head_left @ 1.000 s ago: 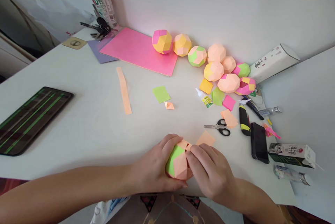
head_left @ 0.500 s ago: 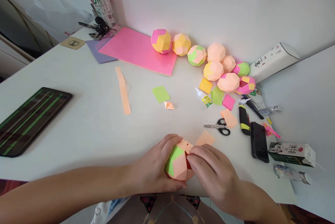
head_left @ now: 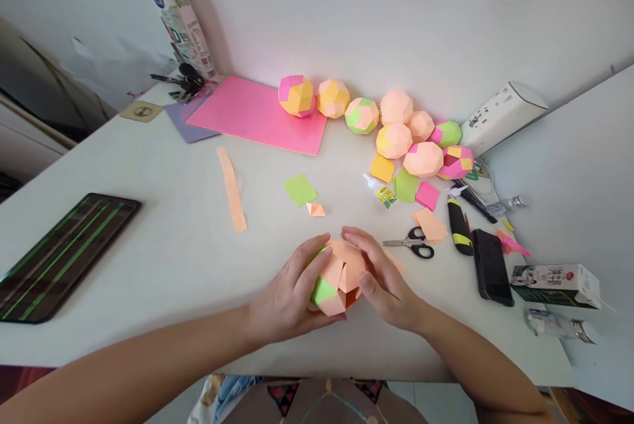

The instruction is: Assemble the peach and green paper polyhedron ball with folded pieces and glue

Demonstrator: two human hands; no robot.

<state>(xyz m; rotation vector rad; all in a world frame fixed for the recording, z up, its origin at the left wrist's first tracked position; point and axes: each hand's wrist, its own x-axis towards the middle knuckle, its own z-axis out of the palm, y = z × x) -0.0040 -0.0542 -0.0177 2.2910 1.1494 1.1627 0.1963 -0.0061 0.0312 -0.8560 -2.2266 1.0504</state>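
A faceted folded-paper ball [head_left: 341, 279], peach with a green patch, is held above the table's front part. My left hand [head_left: 294, 288] wraps round its left side, thumb underneath. Curved round the ball's right side, my right hand [head_left: 384, 282] has its fingers at the top and its thumb on a peach facet. Dark gaps show between some flaps near that thumb. Beyond the hands lie a small folded peach paper piece [head_left: 316, 210] and a green paper square [head_left: 300, 190]. Scissors [head_left: 411, 242] with black handles rest to the right, beside partly hidden peach paper [head_left: 395, 261].
Several finished paper balls [head_left: 395, 140] stand along the wall. A glue bottle [head_left: 380, 191], a cutter [head_left: 459, 226], a phone [head_left: 491, 267] and a milk carton [head_left: 555, 284] are on the right. A tablet [head_left: 67, 255], a peach strip [head_left: 232, 189] and a pink board [head_left: 257, 113] lie left.
My right hand has gone from pinching a flap to cupping the ball's right side. The ball has turned and moved slightly up and away from me. The camera view has shifted a little.
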